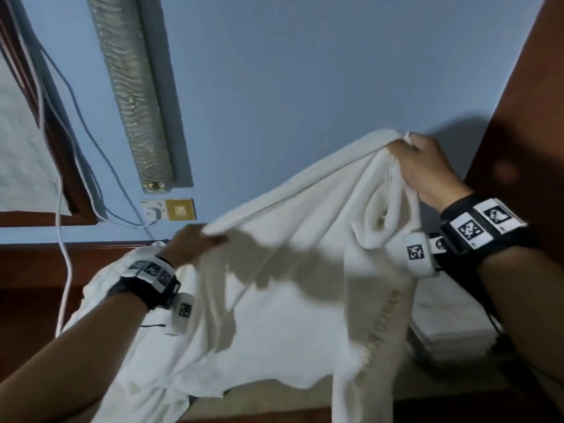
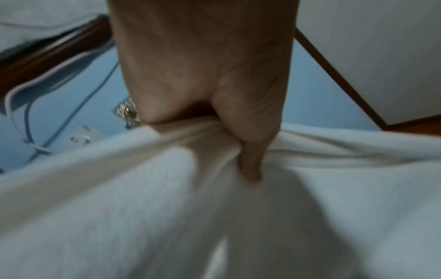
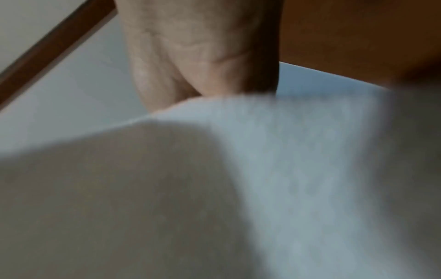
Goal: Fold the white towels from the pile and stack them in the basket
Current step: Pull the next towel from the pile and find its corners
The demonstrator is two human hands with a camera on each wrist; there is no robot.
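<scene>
The right wrist view is blurred, the towel (image 3: 286, 169) covering the right hand's (image 3: 198, 56) fingertips, while in the head view the towel hides most of the folded stack (image 1: 451, 325), and its lettering (image 1: 378, 325) is unreadable.

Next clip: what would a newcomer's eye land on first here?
A big white towel fills the middle of the head view, stretched in the air between both hands. The left hand pinches its lower edge; the right hand holds a bunched corner higher up. Behind, a blue wall with white cables at left.
</scene>
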